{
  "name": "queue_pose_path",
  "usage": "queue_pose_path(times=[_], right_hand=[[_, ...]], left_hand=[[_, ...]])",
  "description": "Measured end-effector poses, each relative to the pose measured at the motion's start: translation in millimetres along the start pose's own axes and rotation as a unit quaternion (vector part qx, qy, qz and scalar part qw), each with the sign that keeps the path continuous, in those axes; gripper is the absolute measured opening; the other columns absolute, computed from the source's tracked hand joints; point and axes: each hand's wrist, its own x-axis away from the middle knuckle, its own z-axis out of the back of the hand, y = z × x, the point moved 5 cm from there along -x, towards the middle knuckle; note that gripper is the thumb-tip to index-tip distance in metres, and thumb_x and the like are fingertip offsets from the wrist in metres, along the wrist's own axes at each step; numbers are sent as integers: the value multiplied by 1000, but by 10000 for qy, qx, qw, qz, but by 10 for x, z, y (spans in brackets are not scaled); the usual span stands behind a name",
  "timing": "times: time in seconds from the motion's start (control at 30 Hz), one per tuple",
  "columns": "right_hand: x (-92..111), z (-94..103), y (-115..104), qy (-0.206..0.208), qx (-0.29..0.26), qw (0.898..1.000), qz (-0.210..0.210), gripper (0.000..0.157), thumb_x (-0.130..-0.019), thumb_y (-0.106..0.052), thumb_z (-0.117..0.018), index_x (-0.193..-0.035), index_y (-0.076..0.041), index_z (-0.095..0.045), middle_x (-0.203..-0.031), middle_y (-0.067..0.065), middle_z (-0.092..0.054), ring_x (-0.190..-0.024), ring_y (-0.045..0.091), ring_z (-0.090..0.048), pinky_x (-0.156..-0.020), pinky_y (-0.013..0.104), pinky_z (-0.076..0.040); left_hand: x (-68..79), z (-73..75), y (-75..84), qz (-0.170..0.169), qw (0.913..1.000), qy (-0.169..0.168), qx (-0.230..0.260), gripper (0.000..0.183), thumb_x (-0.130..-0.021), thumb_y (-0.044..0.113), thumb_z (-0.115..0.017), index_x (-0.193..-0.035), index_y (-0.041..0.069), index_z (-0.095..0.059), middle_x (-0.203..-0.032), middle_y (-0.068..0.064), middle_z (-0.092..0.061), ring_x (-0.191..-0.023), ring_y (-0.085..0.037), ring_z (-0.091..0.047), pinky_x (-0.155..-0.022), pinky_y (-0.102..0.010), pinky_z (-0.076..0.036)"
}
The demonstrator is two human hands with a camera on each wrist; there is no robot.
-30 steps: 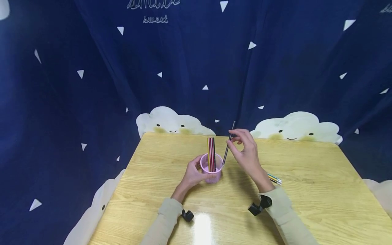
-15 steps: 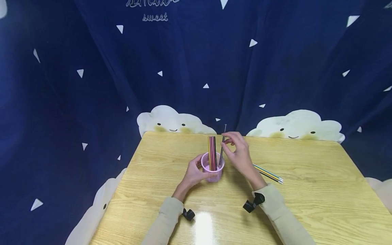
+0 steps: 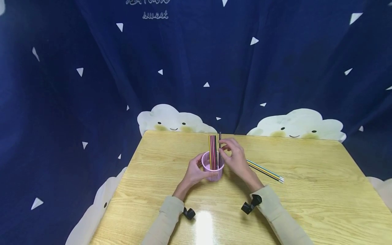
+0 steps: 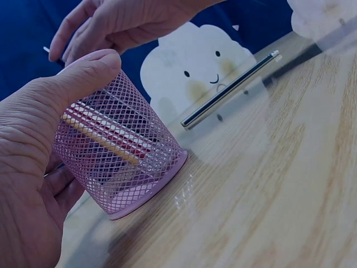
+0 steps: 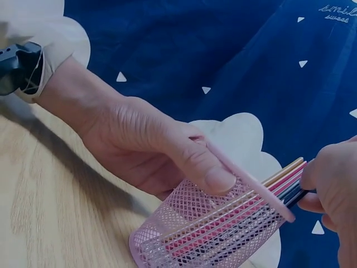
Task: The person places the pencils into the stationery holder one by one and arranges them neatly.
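My left hand [image 3: 194, 173] grips a pink mesh pen cup [image 4: 120, 151] around its side, thumb near the rim. Several pencils [image 3: 212, 152], yellow, red and dark striped, stand together inside it. Between thumb and fingertips, my right hand [image 3: 235, 158] pinches a dark pencil [image 3: 219, 146] upright, its lower part inside the cup at the right side. In the right wrist view, the right-hand fingers [image 5: 334, 178] are beside the tops of the standing pencils. Its grip there is partly cut off by the frame edge.
Several more pencils [image 3: 266, 171], blue, yellow and black, lie side by side on the wooden table [image 3: 312, 190] right of the cup. A dark blue curtain [image 3: 183, 61] with white clouds hangs behind the table's far edge.
My right hand has moved left and down, bringing the dark pencil from beside the cup to inside it. The left hand keeps its hold on the cup.
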Motion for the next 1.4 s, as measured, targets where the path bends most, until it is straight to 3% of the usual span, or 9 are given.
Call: queue_pose_path(times=[0.27,0.6,0.8,1.1,1.2,1.4], right_hand=[[38,-48,56,-326,39,9987,-385,33,-87,7,-78,-119,-1,-70,-111,18,-69,-86,27,-75,-71,44,-62],[66,-116,62,-418,291,9983,-295,26,-89,4,-77,-113,-5,-74,-106,11,-73,-87,24,-70,-71,44,-58],[126,-100,36,-604,461,9967,-300,20,-93,0,-72,-112,-5,-75,-116,11,-74,-97,28,-69,-88,47,-58],[253,29,45,-702,590,9944,-519,20,-99,-10,-69,-117,-4,-74,-132,14,-70,-120,33,-64,-107,50,-50],[313,97,73,-769,748,9930,-502,20,-101,-13,-68,-118,-4,-74,-133,15,-69,-125,35,-61,-111,52,-47],[469,247,124,-862,1108,9888,-508,25,-101,-12,-66,-123,-4,-74,-137,16,-68,-119,33,-61,-104,50,-48]], left_hand=[[12,-5,-8,8,9999,5,-142,84,-70,6,-95,-145,5,-58,-136,-14,-67,-123,-31,-65,-111,-46,-51],[38,23,5,48,9998,76,-183,83,-69,5,-95,-144,6,-59,-135,-13,-68,-121,-30,-65,-109,-49,-52],[18,3,3,22,10000,82,-38,84,-69,1,-94,-145,3,-58,-136,-17,-67,-122,-34,-65,-110,-51,-51],[-17,-18,-23,182,9998,41,0,87,-69,-4,-93,-147,-3,-54,-139,-23,-64,-126,-42,-61,-114,-55,-46],[-2,-26,84,227,9997,-4,54,86,-69,-5,-92,-146,-5,-53,-139,-25,-63,-128,-45,-59,-115,-57,-44],[44,-37,293,243,9996,41,145,84,-69,-8,-91,-144,-7,-54,-137,-26,-64,-127,-44,-60,-115,-56,-45]])
